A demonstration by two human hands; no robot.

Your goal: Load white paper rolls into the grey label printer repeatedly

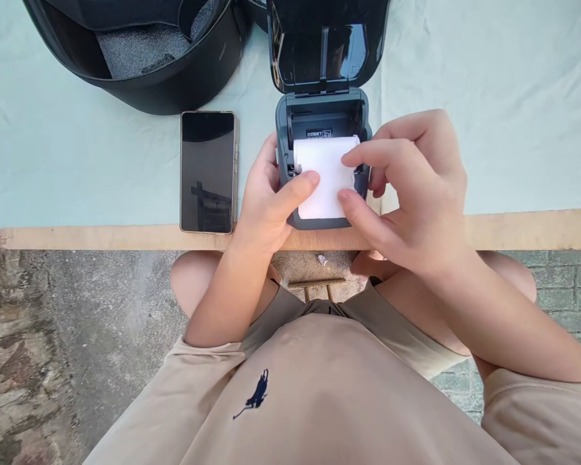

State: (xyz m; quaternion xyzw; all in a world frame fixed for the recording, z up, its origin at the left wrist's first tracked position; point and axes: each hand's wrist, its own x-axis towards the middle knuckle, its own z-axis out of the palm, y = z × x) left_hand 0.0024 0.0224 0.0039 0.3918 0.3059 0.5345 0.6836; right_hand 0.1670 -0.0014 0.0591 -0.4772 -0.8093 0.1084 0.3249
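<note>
A small dark label printer (319, 223) stands at the table's front edge, its glossy black lid (326, 48) raised. In its bay sits a white paper roll (319, 145), with a strip of paper hanging over the front. My left hand (271, 200) wraps the printer's left side, the thumb pressing on the paper. On the right side, my right hand (411, 187) has its index finger and thumb closed in on the paper's right edge. The other fingers are curled beside the casing, and their tips are partly hidden.
Left of the printer a phone (208, 171) lies with its screen dark. Behind it stands an open black zippered case (174, 84) with grey lining. A pale cloth (489, 148) covers the table, whose wooden edge (537, 229) runs just above my knees.
</note>
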